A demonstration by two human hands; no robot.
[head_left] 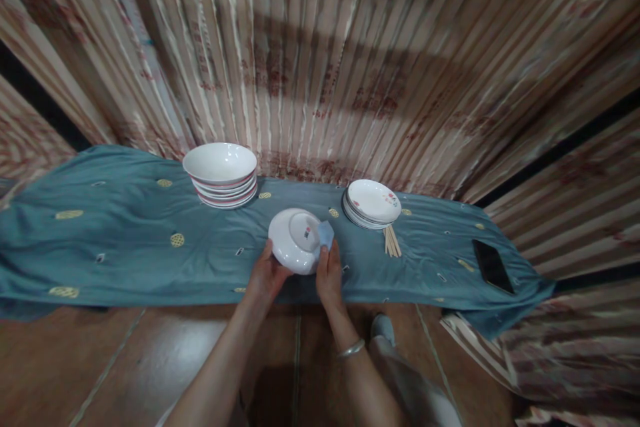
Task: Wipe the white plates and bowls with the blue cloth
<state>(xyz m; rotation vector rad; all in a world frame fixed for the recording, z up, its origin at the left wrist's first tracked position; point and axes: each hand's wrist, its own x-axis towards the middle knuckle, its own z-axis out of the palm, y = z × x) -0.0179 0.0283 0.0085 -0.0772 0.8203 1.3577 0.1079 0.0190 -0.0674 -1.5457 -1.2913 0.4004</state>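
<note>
"White dish [285,240], where was it?"

"Over the blue-green tablecloth [135,233], near its front edge, underside up."

"How was it held?"

"The left hand [267,275] gripped its rim; the right hand [329,277] pinched a pale blue cloth [326,233] against it."

"Around that?"

"Stacked bowls [220,173] stood left, stacked plates [371,203] right, chopsticks [392,242] before them, a black phone [493,266] farther right."

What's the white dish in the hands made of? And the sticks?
The dish looks like glazed ceramic: smooth, white, with bright shiny spots. The sticks seem wood or bamboo, being pale tan and dull; I can't tell which.
</note>
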